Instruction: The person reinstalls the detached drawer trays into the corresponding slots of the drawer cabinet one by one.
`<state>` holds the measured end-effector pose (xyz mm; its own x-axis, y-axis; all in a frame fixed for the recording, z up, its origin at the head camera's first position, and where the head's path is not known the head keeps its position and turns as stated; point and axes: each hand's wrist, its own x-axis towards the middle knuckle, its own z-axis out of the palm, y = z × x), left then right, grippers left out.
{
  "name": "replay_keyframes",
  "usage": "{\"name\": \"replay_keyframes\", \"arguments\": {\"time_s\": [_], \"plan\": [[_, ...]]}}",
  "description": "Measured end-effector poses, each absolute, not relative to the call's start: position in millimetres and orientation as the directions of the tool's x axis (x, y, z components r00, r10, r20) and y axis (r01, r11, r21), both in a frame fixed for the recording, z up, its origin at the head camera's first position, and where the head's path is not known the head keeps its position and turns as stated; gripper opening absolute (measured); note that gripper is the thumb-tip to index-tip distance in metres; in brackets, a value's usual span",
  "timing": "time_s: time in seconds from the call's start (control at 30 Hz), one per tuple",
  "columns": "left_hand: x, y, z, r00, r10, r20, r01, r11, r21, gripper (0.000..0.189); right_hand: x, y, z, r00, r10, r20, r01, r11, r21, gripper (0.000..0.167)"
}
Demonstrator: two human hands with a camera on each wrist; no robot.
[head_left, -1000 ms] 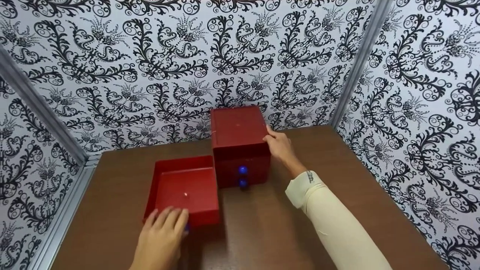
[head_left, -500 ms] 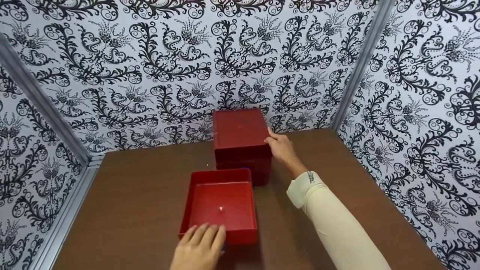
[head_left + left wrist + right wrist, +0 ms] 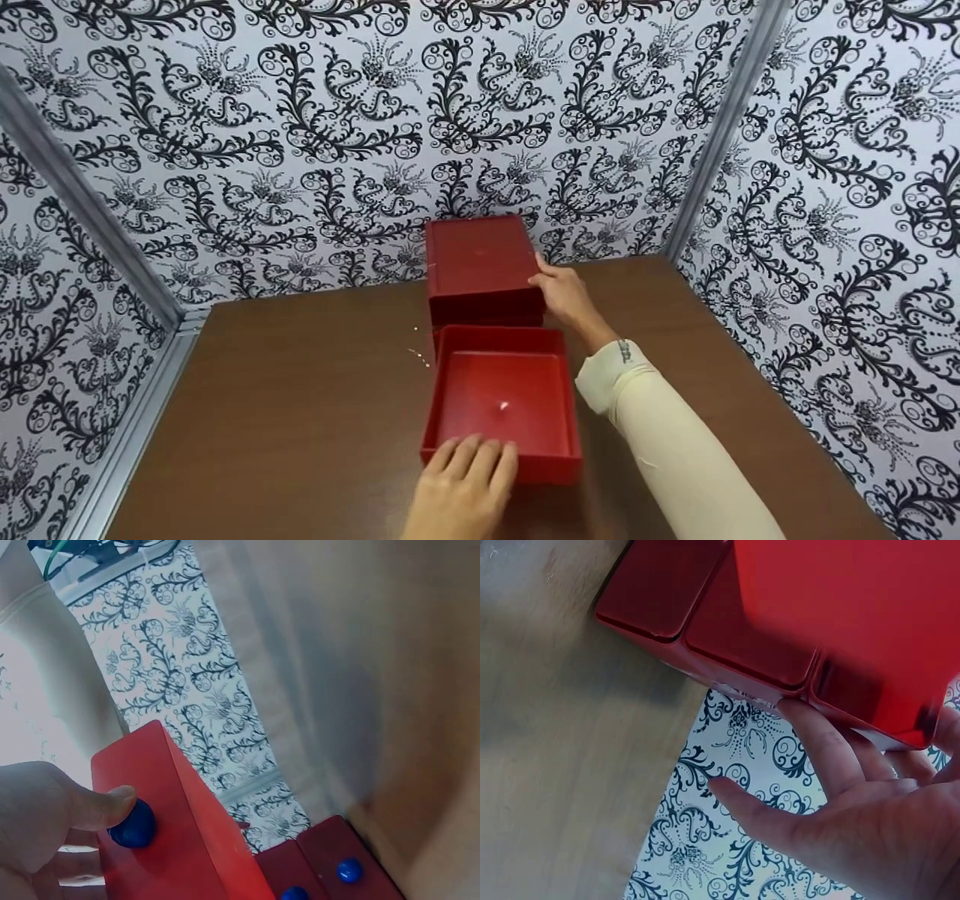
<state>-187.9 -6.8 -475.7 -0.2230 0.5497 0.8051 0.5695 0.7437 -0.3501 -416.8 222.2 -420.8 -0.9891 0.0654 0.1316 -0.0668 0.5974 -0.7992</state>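
My left hand (image 3: 461, 487) holds an empty red drawer (image 3: 480, 382) by its front wall, fingers over the rim. In the left wrist view the thumb presses beside the drawer's blue knob (image 3: 133, 825). Tilted, the drawer is in front of a red drawer cabinet (image 3: 480, 255) and hides most of its front in the head view. The cabinet's top slot (image 3: 847, 690) is open. My right hand (image 3: 566, 296) grips the cabinet's upper right edge. In the right wrist view, some of its fingers touch the cabinet's side and one finger (image 3: 754, 817) sticks out free.
Two lower drawers sit in the cabinet, each with a blue knob (image 3: 349, 871). The cabinet stands at the back of a brown table (image 3: 315, 420), near the patterned back wall (image 3: 337, 150). Metal posts (image 3: 720, 127) mark the corners. Patterned panels stand at both sides.
My left hand has carried the drawer rightward, from beside the cabinet on the left to in front of its opening. The right hand keeps its hold on the cabinet.
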Motion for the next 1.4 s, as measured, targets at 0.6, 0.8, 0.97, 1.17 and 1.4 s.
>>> {"name": "replay_keyframes", "arguments": {"time_s": [0.6, 0.8, 0.97, 1.17, 1.4], "plan": [[-207.0, 18.5, -446.5, -0.5, 0.57, 0.652, 0.522, 0.799, -0.299, 0.041, -415.6, 221.6, -420.1, -0.991, 0.046, 0.128, -0.075, 0.604, -0.793, 0.054], [-223.1, 22.1, -451.4, -0.46, 0.558, 0.691, 0.497, 0.806, -0.321, 0.035, -415.5, 222.6, -422.1, -0.993, 0.035, 0.116, -0.073, 0.592, -0.803, 0.056], [-244.9, 18.3, -460.6, -0.453, 0.575, 0.681, 0.479, 0.801, -0.359, 0.035, -414.3, 223.1, -422.4, -0.994, 0.033, 0.106, -0.07, 0.557, -0.828, 0.055], [-270.8, 8.6, -488.8, -0.388, 0.54, 0.747, 0.51, 0.801, -0.315, 0.069, -414.4, 221.9, -422.2, -0.995, 0.032, 0.095, -0.062, 0.546, -0.835, 0.056], [-284.1, -1.9, -516.2, -0.34, 0.477, 0.811, 0.447, 0.84, -0.307, 0.046, -414.2, 222.5, -421.2, -0.995, 0.034, 0.096, -0.063, 0.538, -0.841, 0.056]]}}
